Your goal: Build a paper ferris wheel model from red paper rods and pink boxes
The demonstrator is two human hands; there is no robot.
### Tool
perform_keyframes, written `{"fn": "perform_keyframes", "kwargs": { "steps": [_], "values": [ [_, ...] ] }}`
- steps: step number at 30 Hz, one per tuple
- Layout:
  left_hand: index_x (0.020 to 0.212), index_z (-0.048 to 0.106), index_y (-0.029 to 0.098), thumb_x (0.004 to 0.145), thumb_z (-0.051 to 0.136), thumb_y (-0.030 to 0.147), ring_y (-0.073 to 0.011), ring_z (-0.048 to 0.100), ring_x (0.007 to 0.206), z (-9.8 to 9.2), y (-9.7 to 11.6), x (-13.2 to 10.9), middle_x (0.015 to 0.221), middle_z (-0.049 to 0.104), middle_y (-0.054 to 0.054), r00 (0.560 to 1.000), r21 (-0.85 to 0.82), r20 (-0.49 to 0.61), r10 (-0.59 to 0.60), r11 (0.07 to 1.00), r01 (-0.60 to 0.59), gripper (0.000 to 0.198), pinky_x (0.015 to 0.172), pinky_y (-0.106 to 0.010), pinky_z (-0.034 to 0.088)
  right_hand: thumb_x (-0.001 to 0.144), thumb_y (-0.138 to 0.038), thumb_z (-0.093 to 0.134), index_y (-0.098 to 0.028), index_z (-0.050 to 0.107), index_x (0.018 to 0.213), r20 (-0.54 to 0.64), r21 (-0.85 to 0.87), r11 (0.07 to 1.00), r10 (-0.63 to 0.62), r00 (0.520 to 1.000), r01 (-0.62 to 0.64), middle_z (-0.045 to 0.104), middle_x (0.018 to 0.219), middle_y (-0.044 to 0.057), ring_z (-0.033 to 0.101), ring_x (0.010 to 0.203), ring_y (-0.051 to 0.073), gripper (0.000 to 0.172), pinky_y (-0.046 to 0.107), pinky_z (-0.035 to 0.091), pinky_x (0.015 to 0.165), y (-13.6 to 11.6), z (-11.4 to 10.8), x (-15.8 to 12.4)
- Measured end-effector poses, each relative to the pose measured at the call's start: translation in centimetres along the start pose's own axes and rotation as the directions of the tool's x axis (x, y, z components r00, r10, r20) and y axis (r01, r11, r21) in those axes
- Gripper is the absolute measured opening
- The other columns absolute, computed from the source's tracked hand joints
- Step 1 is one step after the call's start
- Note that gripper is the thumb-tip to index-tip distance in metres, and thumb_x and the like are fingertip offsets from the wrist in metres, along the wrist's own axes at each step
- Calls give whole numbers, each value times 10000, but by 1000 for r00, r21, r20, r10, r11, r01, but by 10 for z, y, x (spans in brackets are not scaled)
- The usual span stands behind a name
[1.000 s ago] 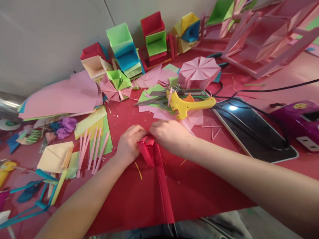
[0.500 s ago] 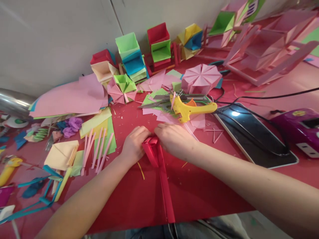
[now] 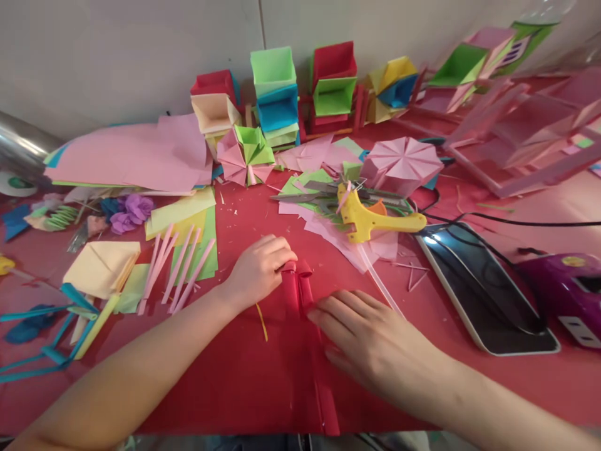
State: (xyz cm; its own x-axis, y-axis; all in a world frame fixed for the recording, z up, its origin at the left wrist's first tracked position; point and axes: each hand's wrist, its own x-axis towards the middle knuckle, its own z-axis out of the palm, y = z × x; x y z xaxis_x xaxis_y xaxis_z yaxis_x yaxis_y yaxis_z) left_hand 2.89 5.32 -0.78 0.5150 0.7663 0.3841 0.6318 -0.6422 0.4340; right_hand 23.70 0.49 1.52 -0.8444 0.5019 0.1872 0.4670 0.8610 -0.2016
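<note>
A long folded red paper strip runs from the table's near edge up to its far end, where two narrow rolled folds stand side by side. My left hand pinches the left fold at its top between thumb and fingers. Lower down, my right hand has its fingers stretched out and slightly apart, the fingertips touching the strip's right side. A thin yellow scrap lies left of the strip. Beyond my right hand is a yellow glue gun with a clear glue stick beside it.
Folded paper boxes line the wall. Scissors lie on paper scraps near a pink paper octagon. At right are a phone with a cable over it and a purple power strip. Pink paper sticks lie at left.
My right hand has moved from the strip's far end down towards me, its fingers stretching out. My left hand stays at the far end. The view has shifted slightly.
</note>
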Motion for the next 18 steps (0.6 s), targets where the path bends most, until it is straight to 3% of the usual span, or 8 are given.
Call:
{"fn": "perform_keyframes", "kwargs": {
  "steps": [3,8,12,18],
  "values": [
    [781,600,155,866,467,131,-147,480,677,-2,2,1,717,575,-29,1000,3,16,-1,1000,1,160,653,-277,407,885,-128,351,-121,614,899,-80,-88,995,-43,996,36,607,803,88,533,730,203,264,325,416,613,-3,7,-3],
    [785,592,155,866,439,115,-150,481,685,-3,1,1,730,574,-32,1000,4,24,-3,1000,3,178,658,-279,413,920,-116,234,-105,623,918,-121,-34,999,-34,992,30,599,743,79,515,660,180,389,312,421,602,-3,10,-5],
    [785,591,153,865,458,147,-156,479,699,-2,0,0,749,583,-37,1000,4,29,-6,1000,6,156,665,-283,417,919,-147,313,-118,621,925,-147,58,997,49,988,-41,608,761,71,513,676,170,309,301,427,623,-4,15,-6],
    [774,585,160,883,430,161,-155,467,703,-2,-2,0,760,570,-36,997,45,67,-31,999,29,190,665,-279,415,893,-183,408,-170,639,926,-87,198,959,224,971,-203,617,784,63,507,693,172,234,296,436,626,-4,21,-5]
  ]
}}
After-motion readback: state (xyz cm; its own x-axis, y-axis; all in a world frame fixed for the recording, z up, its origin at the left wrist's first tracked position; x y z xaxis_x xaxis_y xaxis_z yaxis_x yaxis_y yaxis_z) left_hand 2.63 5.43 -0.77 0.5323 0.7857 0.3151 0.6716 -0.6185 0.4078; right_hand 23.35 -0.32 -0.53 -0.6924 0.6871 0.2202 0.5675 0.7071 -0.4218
